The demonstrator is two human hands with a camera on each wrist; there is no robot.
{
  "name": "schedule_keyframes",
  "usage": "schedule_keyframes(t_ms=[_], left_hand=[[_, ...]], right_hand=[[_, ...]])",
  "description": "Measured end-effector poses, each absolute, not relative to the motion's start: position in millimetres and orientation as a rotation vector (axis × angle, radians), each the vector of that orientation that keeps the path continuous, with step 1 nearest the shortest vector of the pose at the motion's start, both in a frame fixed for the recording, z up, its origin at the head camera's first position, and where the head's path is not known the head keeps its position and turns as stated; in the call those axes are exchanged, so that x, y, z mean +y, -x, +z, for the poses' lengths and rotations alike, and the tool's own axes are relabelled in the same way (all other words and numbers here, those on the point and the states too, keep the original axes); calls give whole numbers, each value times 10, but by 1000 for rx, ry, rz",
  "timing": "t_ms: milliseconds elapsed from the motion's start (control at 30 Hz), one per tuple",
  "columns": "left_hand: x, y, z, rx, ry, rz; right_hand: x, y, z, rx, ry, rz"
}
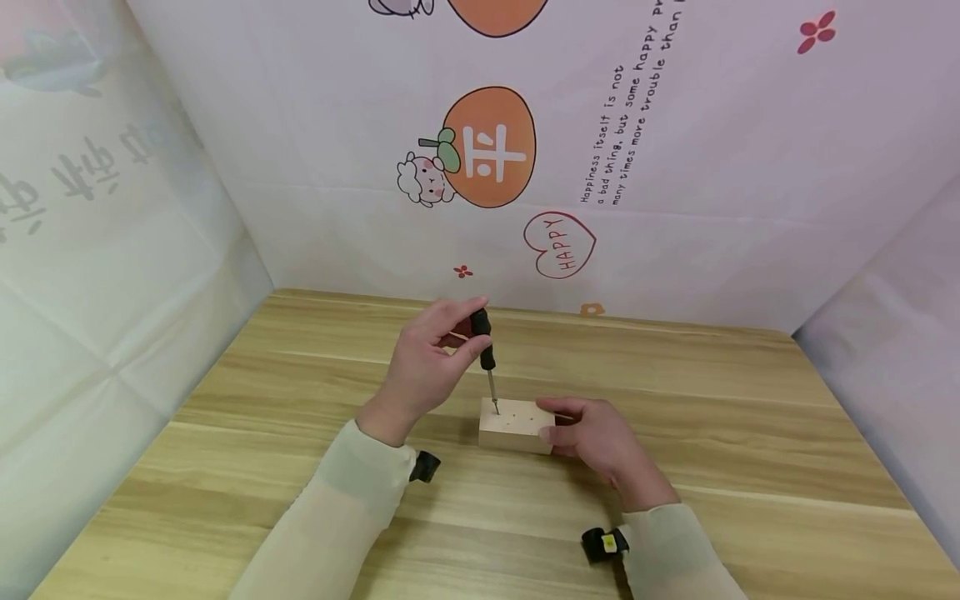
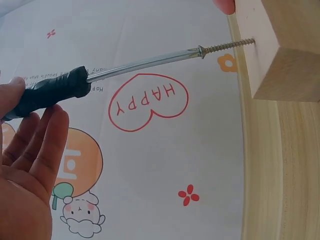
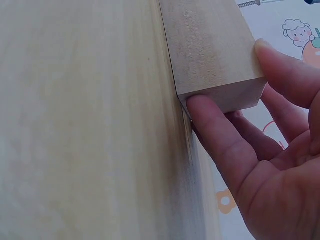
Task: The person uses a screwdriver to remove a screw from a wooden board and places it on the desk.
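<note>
My left hand (image 1: 423, 362) holds a screwdriver (image 1: 487, 357) by its black handle, the shaft slanting down to a pale wooden block (image 1: 516, 440). In the left wrist view the driver's tip meets the head of a screw (image 2: 227, 46), whose point stands in the block's face with much of its thread exposed. Several small dark holes mark the top of the block, which lies flat on the table. At its right end my right hand (image 1: 600, 437) grips the block, thumb on the top edge and fingers around the end and sides, as the right wrist view shows.
The wood-grain table (image 1: 697, 400) extends around the block on all sides. A printed white cloth (image 1: 337, 167) hangs behind the table's back edge, with more cloth at left and right. Black camera straps (image 1: 600, 546) sit at both wrists.
</note>
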State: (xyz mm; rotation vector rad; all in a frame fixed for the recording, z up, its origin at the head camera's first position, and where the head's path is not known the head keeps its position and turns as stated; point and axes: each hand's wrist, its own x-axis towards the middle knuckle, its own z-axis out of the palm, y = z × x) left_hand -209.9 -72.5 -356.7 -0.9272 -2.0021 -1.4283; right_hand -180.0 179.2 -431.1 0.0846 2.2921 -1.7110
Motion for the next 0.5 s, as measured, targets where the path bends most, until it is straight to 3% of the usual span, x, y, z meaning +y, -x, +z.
schedule_keyframes(t_ms=[500], left_hand=[[-705, 2068, -3553, -2019, 1001, -1553]], right_hand=[[1794, 1817, -4343, 2267, -73, -1734]])
